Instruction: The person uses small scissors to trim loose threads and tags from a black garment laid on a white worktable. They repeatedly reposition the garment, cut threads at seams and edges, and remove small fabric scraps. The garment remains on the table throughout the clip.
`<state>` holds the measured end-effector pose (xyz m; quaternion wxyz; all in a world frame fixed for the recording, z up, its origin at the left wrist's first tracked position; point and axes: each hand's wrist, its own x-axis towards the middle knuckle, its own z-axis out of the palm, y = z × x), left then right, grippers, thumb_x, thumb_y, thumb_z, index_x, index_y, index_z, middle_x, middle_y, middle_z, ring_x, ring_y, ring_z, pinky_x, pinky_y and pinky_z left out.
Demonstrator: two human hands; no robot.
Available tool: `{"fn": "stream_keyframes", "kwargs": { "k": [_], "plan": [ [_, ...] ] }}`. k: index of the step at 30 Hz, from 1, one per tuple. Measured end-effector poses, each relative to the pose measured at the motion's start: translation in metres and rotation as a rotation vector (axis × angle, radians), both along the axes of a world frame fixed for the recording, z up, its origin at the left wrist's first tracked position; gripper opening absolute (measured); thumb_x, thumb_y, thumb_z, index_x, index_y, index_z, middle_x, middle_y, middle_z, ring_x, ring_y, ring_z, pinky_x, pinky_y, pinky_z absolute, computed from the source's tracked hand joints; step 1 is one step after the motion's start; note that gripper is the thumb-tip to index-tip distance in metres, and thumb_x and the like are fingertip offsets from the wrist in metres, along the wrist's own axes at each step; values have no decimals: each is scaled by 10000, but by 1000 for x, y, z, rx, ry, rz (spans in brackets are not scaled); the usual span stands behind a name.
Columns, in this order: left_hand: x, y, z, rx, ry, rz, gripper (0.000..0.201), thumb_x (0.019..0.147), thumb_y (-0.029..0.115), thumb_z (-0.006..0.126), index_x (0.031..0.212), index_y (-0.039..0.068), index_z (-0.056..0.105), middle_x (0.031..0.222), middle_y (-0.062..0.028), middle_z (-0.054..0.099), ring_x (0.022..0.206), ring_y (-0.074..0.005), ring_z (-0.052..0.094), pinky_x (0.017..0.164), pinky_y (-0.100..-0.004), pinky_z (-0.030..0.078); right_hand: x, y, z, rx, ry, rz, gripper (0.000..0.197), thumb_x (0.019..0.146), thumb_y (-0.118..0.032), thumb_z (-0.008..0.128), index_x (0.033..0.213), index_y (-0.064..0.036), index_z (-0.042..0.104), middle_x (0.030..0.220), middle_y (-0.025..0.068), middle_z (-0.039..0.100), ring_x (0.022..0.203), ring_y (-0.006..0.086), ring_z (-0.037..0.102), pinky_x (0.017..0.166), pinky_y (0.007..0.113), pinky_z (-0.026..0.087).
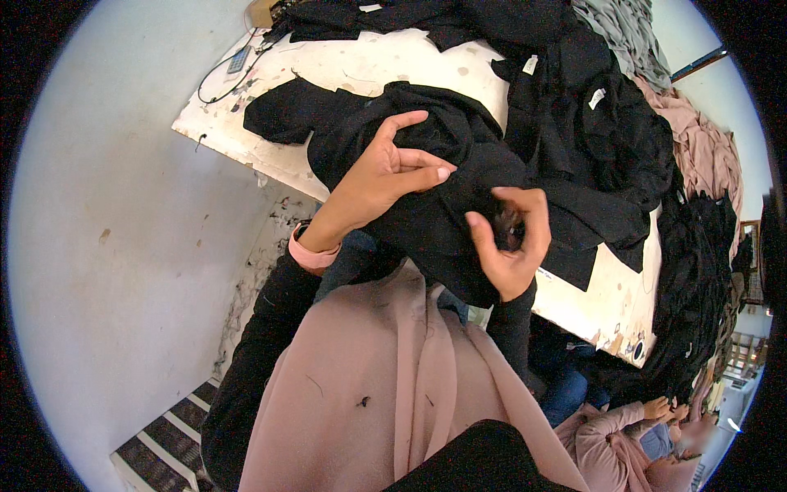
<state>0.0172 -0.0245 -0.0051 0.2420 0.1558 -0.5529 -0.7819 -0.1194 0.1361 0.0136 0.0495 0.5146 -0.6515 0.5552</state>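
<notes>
A black garment (pixel 418 221) lies bunched over the table's near edge and hangs toward my lap. Over its middle is my left hand (pixel 385 174), index finger stretched out, thumb and another fingertip pinched together. Anything between those tips is too small to make out. My right hand (pixel 523 242) is curled just to the right, above the same cloth. Its thumb and forefinger stand apart around a small dark shape in the shaded palm, whose kind I cannot tell.
More black garments (pixel 590 148) with white tags cover the right of the white table (pixel 385 61). Grey cloth (pixel 627 37) and pink cloth (pixel 697 135) lie beyond. A small remote-like device (pixel 239 60) and cable are far left. Another person (pixel 611 447) works at lower right.
</notes>
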Motion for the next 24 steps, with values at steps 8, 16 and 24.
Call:
{"fn": "stream_keyframes", "kwargs": {
  "k": [8, 16, 24],
  "plan": [
    [0, -4, -1, -142, -15, 88, 732, 921, 61, 726, 1496, 56, 273, 1053, -140, 731, 1017, -147, 669, 909, -280, 508, 0, 1, -22, -101, -389, 91, 90, 867, -51, 720, 865, -25, 634, 785, 43, 579, 736, 122, 528, 669, 271, 408],
    [20, 20, -4, -597, -130, -113, 135, 894, 109, 735, 1001, 69, 663, 1041, -68, 706, 908, -148, 662, 777, -284, 512, -49, 12, -55, 176, -338, -247, 280, 947, -267, 717, 1034, -15, 628, 891, 32, 609, 859, 124, 567, 804, 263, 450],
    [36, 11, 18, -723, -305, -43, 194, 879, 145, 744, 1067, 109, 712, 925, -30, 680, 796, -119, 627, 672, -272, 481, -69, 2, -92, 409, -579, -140, 438, 804, -227, 855, 1099, 0, 624, 894, 52, 629, 863, 135, 580, 823, 265, 458]
  ]
}}
